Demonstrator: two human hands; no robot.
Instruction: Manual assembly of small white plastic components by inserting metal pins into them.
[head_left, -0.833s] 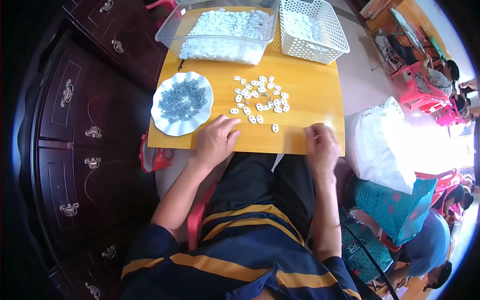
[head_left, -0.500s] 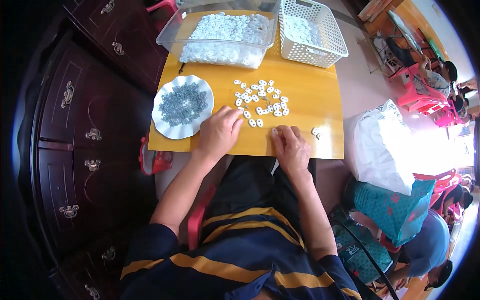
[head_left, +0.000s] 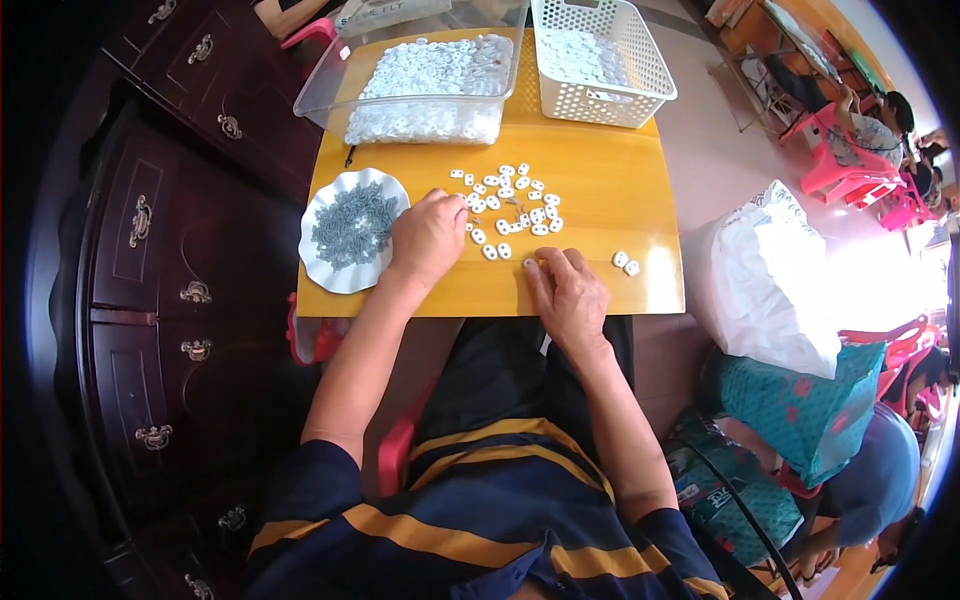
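Observation:
On the wooden table lies a loose group of small white plastic pieces [head_left: 503,226], each oval with two dark holes. A few thin grey pins lie among them. My left hand [head_left: 428,240] is closed at the group's left edge, beside the scalloped white plate [head_left: 323,272] heaped with small grey pins [head_left: 352,225]. What its fingertips hold is hidden. My right hand [head_left: 575,298] rests near the table's front edge, thumb and forefinger pinched at a small white piece [head_left: 529,263], mostly covered by the fingers.
Behind stand a clear plastic bin [head_left: 420,115] full of white pieces and a white perforated basket [head_left: 600,97] holding more. Two white pieces [head_left: 625,262] lie apart on the right. Dark drawers [head_left: 150,330] flank the left; a white sack [head_left: 770,280] and teal bags [head_left: 800,415] stand right.
My left hand has moved slightly away from me, its fingers now more curled at the group's left edge. The right hand keeps its pinch near the front edge. The whole view has shifted a little.

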